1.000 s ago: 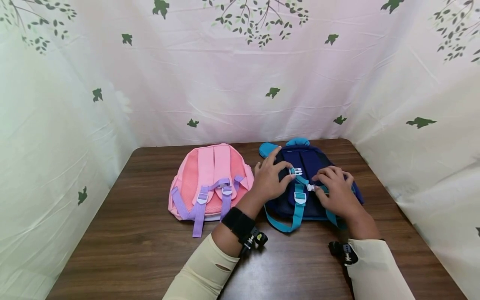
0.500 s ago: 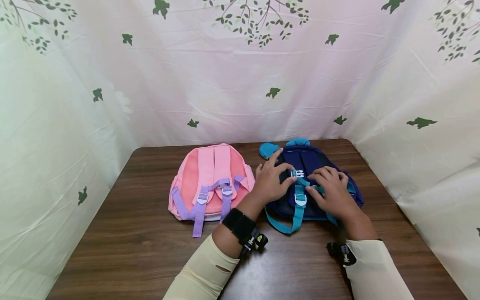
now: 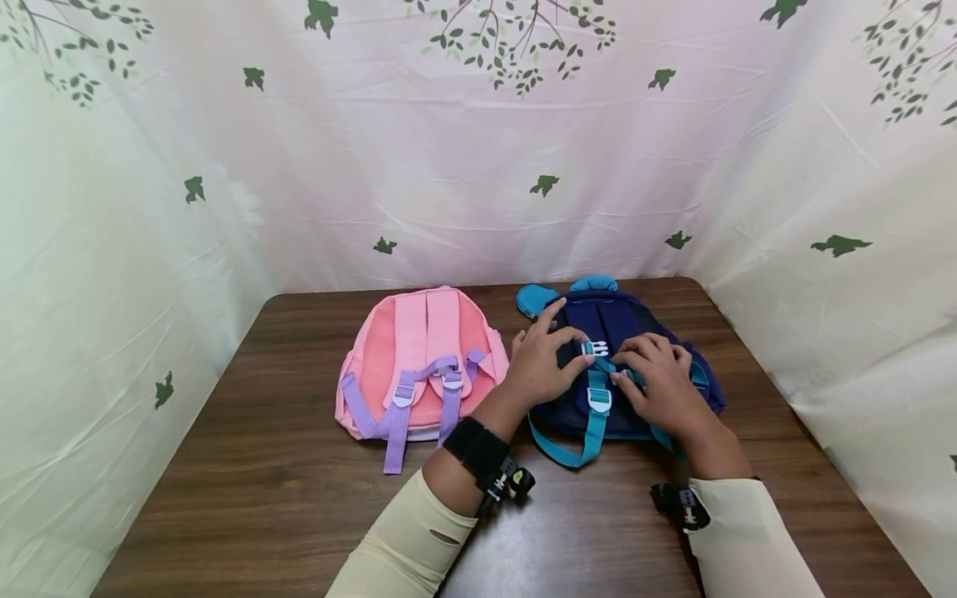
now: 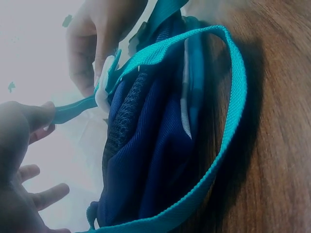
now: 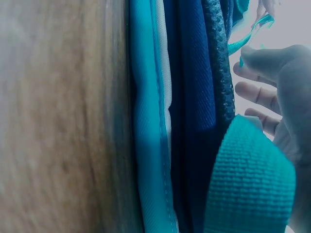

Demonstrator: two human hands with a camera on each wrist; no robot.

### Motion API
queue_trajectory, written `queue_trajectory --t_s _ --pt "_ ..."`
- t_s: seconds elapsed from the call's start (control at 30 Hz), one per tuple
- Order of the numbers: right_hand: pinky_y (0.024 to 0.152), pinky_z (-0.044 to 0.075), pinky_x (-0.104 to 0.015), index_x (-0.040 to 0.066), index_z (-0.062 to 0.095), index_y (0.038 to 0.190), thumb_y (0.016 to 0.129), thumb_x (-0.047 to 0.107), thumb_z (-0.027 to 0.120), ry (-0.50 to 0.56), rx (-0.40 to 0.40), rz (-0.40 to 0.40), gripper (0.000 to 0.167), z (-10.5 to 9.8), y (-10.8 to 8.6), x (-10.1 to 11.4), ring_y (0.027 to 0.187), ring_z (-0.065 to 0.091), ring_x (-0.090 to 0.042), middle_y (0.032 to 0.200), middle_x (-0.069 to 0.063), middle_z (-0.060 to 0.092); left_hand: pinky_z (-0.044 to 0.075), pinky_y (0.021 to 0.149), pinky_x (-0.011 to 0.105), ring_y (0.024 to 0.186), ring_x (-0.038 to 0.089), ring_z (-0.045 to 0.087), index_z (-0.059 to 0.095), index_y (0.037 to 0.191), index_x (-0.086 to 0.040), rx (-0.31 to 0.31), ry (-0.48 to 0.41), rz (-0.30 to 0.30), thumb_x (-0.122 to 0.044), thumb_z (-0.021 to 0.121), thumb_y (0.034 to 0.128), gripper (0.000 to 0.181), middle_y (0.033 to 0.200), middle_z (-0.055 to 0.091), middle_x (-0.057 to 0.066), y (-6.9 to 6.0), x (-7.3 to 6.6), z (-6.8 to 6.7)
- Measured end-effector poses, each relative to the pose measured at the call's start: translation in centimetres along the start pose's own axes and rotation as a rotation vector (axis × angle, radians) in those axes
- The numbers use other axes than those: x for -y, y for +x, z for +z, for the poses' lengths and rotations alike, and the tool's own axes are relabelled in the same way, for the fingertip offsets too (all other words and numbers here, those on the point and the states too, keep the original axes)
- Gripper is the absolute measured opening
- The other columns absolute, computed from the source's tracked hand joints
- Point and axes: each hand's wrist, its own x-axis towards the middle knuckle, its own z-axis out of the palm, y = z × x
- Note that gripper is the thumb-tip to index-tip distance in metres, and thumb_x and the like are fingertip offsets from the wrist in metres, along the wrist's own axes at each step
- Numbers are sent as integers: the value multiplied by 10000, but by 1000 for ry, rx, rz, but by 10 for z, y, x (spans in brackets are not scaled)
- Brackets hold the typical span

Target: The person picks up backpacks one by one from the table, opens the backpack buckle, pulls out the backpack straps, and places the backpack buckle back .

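A navy backpack [image 3: 561, 411] with teal straps lies straps-up at the right of the table. My left hand [image 3: 540, 365] pinches the teal strap by the white pronged buckle [image 3: 596, 349], its other fingers spread; the left wrist view shows thumb and finger on a teal strap [image 4: 73, 110]. My right hand [image 3: 660, 378] has thumb and fingertips at the strap just right of that buckle, and hides the other buckle part. A white slider [image 3: 599, 400] sits on the strap below. In the right wrist view a teal strap end shows at the fingertips of my right hand [image 5: 296, 92].
A pink backpack [image 3: 411, 365] with purple straps lies left of the navy one. A round teal pouch [image 3: 535, 300] touches the navy backpack's upper left. The brown table [image 3: 247, 465] meets a leaf-patterned curtain [image 3: 463, 149] behind and at both sides.
My right hand has moved left towards my left hand, covering the small white buckle part that showed before. My left hand and the pronged buckle have shifted slightly right and down.
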Motion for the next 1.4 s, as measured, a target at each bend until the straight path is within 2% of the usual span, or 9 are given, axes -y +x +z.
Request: queue_trajectory --t_s 0.23,0.43,0.8,1.13,1.4 --pt "1049 251 -791 9 754 1209 1010 68 754 6 16 -4 207 4 1 -1 1391 397 -495 1378 -223 605 289 1271 768 1553 290 526 755 1308 -320 11 8 5 -487 698 1058 306 1831 239 -7 -1 -3 -1" --pt "1075 248 -792 8 740 1196 1030 75 731 7 27 34 179 6 1 1 1414 389 -491 1418 -227 591 279 1274 772 1545 283 536 756 1309 -324 11 12 12 -491 694 1060 307 1830 246 -5 -1 -4 1" --pt "1108 211 -813 4 694 1187 1071 51 667 71 59 66 129 6 2 5 1429 388 -495 1445 -233 588 284 1276 763 1536 277 548 754 1316 -321 17 19 27 -483 684 1068 304 1829 249 -13 -3 -3 2" --pt "1123 201 -804 -36 677 1225 1084 63 649 97 70 69 175 7 3 5 1438 384 -485 1455 -242 578 304 1269 758 1533 247 549 750 1328 -320 17 30 26 -479 688 1067 312 1830 243 -34 -3 -5 2" --pt "1129 203 -800 -82 649 1300 1096 70 633 109 62 70 255 9 4 6 1442 378 -492 1471 -265 559 317 1250 777 1525 255 557 758 1322 -298 11 19 52 -457 705 1062 309 1829 248 -42 -1 -2 4"
